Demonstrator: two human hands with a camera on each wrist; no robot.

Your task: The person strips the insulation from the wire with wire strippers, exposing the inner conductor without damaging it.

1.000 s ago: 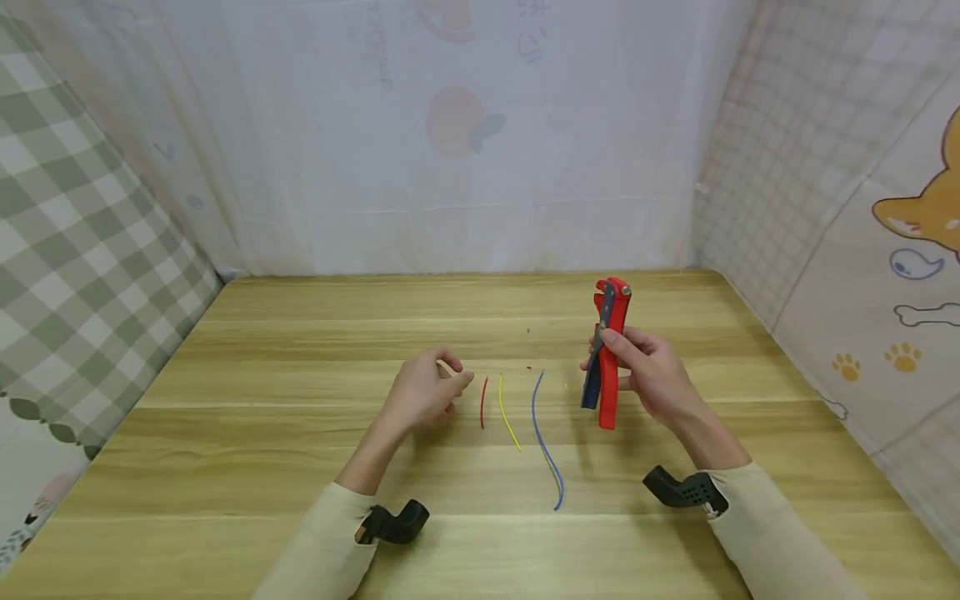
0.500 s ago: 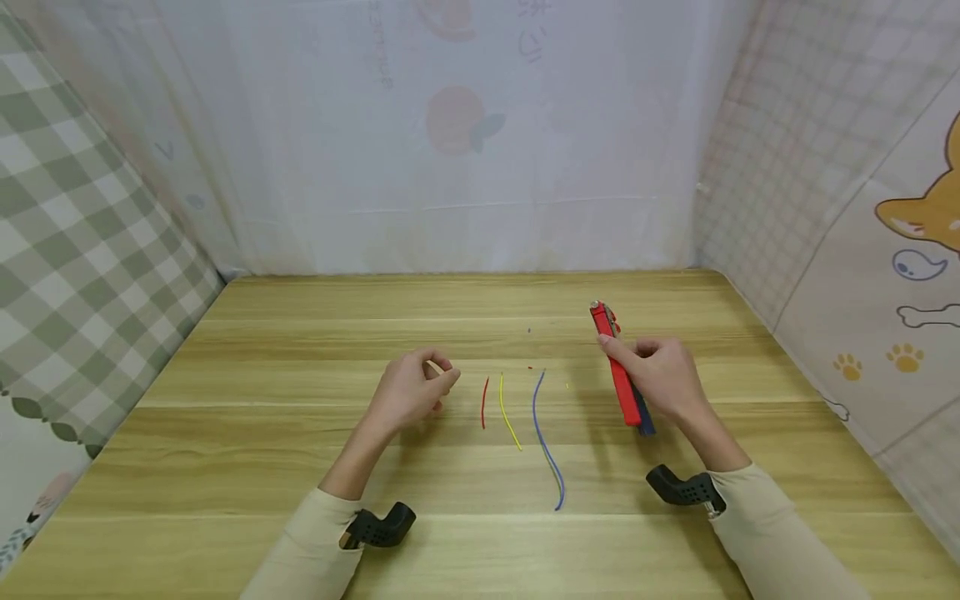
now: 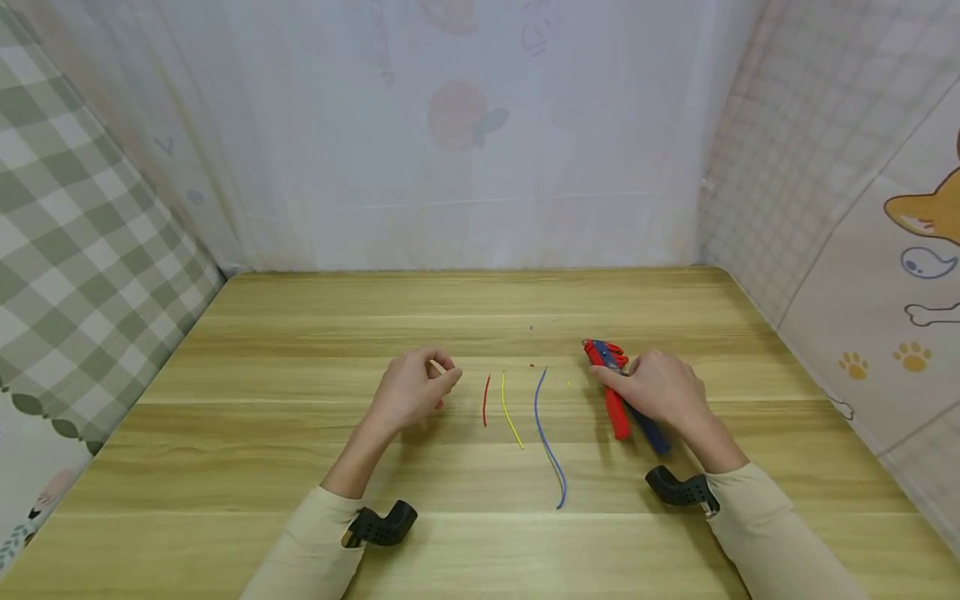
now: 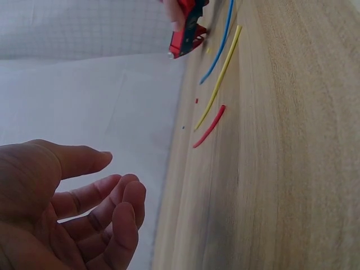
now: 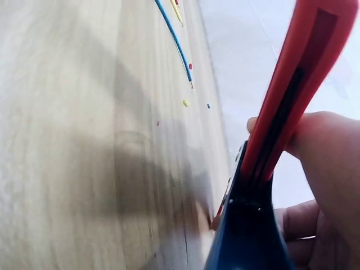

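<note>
My right hand (image 3: pixel 663 387) holds a red and dark blue wire stripper (image 3: pixel 617 410) low over the right part of the table, its head facing away and its two handles spread toward me. In the right wrist view the red handle (image 5: pixel 292 90) stands close to the camera. My left hand (image 3: pixel 414 387) hangs loosely curled with nothing in it, left of the wires. A short red wire (image 3: pixel 486 402), a longer yellow wire (image 3: pixel 512 417) and a long blue wire (image 3: pixel 550 446) lie side by side between my hands. Bare metal shows at the blue wire's far end (image 5: pixel 192 85).
Tiny scraps lie beyond the wires: a blue bit (image 3: pixel 531 327), a red bit (image 3: pixel 532 365) and a yellow bit (image 3: pixel 568 384). A pale curtain (image 3: pixel 480 208) hangs at the wooden table's (image 3: pixel 300 333) back edge, with patterned cloth at both sides.
The wire stripper has turned over in my right hand and come down toward the table, its handles now wider apart. My left hand has drawn slightly left, away from the red wire.
</note>
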